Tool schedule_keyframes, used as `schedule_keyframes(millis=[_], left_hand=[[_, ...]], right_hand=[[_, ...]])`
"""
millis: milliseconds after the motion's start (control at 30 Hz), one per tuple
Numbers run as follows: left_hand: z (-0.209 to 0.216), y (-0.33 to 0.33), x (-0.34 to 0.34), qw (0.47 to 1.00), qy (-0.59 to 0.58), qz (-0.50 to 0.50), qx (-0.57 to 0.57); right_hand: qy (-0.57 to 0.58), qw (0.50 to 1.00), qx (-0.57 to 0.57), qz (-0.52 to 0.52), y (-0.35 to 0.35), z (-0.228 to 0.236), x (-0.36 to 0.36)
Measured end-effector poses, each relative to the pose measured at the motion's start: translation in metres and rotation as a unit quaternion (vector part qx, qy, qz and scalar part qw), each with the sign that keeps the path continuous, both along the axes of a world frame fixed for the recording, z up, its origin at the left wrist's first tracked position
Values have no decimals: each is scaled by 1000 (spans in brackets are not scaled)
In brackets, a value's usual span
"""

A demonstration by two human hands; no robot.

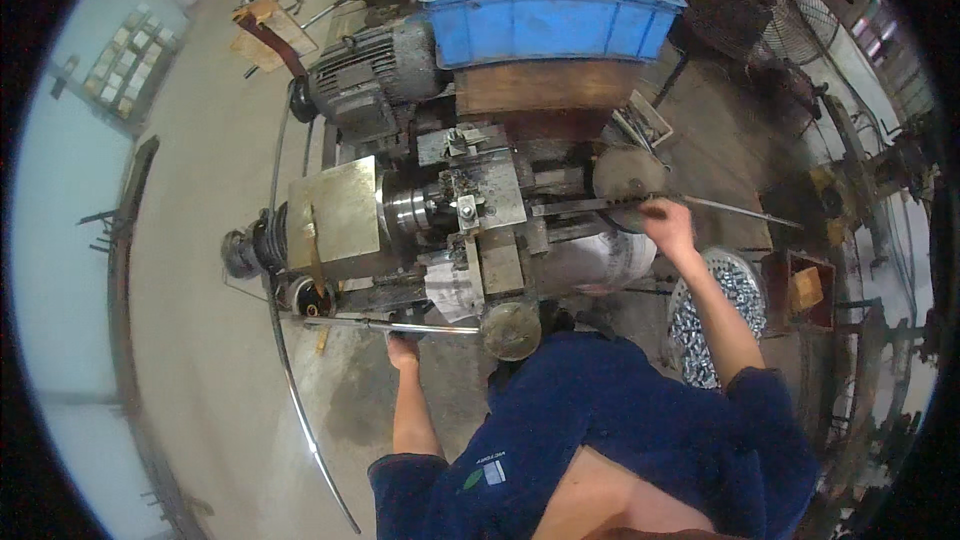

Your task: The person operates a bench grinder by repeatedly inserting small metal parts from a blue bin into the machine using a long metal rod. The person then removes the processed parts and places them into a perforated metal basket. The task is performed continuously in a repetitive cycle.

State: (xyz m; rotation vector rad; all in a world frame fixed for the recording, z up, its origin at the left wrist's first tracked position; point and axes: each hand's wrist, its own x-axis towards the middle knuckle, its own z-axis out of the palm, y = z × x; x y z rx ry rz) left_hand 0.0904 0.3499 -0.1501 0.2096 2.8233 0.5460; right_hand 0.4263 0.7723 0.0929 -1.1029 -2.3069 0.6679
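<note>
A small lathe-like machine [500, 190] stands in front of me, its shiny round chuck [408, 210] facing the tool block [490, 190]. My right hand [668, 225] is closed at the right end of a flat metal bar [575, 207] that runs out from the tool block, beside a round metal disc [630, 175]. Below the machine's left part is my left hand [402, 350], just under a bright metal rod [420, 328]. Its fingers are mostly hidden by the rod and dark parts there. A round knob-like disc [511, 331] sits at the rod's right end.
Behind the machine are a grey motor [375, 75] and a blue crate [550, 28] of small metal parts. At my right stands a round basin [680, 340] full of shiny metal pieces. A long thin rod [305, 430] slants down at the left. A fan [800, 25] stands far right.
</note>
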Motion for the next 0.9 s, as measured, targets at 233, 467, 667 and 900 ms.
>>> schedule_keyframes(millis=[233, 467, 667, 900], left_hand=[[50, -66, -29, 937, -262, 49, 225], [247, -179, -48, 955, 227, 127, 141], [147, -271, 18, 944, 94, 293, -122], [182, -199, 81, 926, 107, 349, -91]], right_hand=[[139, 941, 37, 305, -48, 54, -186], [-120, 927, 72, 347, -95, 34, -289], [-170, 914, 124, 347, -105, 24, -297], [-213, 885, 133, 392, -109, 28, -296]])
